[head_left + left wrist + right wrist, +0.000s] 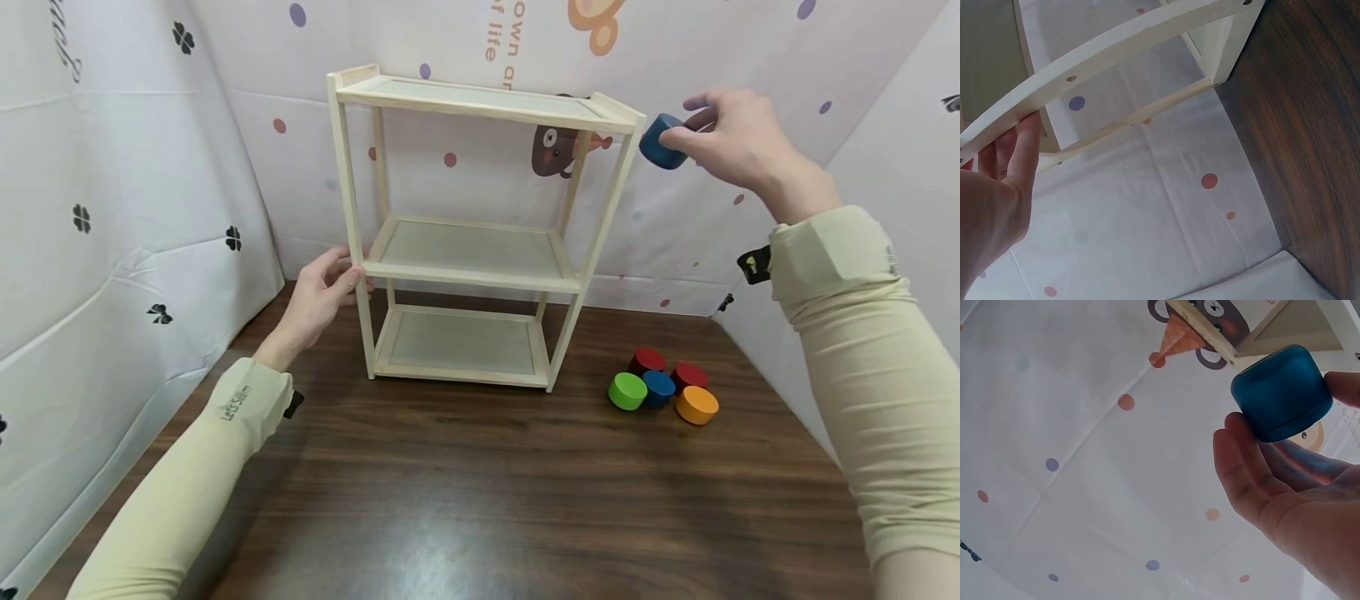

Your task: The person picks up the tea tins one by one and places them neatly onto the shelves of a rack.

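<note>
A pale wooden three-tier shelf [471,272] stands upright on the table. My left hand [317,298] grips its front left post at about the middle tier, thumb in front and fingers behind; the left wrist view shows those fingers [1026,147] against the wood. Up at the right, my right hand [742,146] pinches a short blue cylinder [660,143] between thumb and fingers. The cylinder is off the table, just right of the shelf's top right corner. In the right wrist view the blue cylinder [1282,394] is tilted, with a rounded edge.
On the dark wooden table [450,475], right of the shelf, several short cylinders sit close together: green [627,392], blue [658,389], orange [697,406] and two red, one at the back [647,360]. Patterned white sheets [480,183] hang behind and at both sides.
</note>
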### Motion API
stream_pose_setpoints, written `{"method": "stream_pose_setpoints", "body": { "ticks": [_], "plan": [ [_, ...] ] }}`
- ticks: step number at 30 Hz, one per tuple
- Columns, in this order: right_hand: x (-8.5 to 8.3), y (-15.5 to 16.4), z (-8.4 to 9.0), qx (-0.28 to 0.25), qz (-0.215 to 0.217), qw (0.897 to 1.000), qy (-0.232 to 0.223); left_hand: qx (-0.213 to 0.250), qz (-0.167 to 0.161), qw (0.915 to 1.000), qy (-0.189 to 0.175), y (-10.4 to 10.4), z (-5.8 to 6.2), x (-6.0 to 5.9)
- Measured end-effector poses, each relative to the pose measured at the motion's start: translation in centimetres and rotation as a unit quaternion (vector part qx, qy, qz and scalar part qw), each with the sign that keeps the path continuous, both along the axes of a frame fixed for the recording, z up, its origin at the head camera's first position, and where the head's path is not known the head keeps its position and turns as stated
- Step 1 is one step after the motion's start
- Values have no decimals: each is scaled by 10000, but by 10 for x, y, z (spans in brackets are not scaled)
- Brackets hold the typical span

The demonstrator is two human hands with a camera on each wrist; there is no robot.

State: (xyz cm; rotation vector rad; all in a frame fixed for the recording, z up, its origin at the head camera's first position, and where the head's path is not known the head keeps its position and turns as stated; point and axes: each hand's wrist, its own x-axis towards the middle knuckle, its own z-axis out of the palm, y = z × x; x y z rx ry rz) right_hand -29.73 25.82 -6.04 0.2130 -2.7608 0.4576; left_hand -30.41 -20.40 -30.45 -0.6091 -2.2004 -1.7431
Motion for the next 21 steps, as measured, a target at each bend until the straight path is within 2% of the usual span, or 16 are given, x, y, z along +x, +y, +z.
{"method": "stream_pose_setpoints", "body": {
  "ticks": [21],
  "plan": [
    [9, -18, 30, -18, -155, 9993, 338, 203, -39, 9998, 35, 1, -1, -2]
  ]
}}
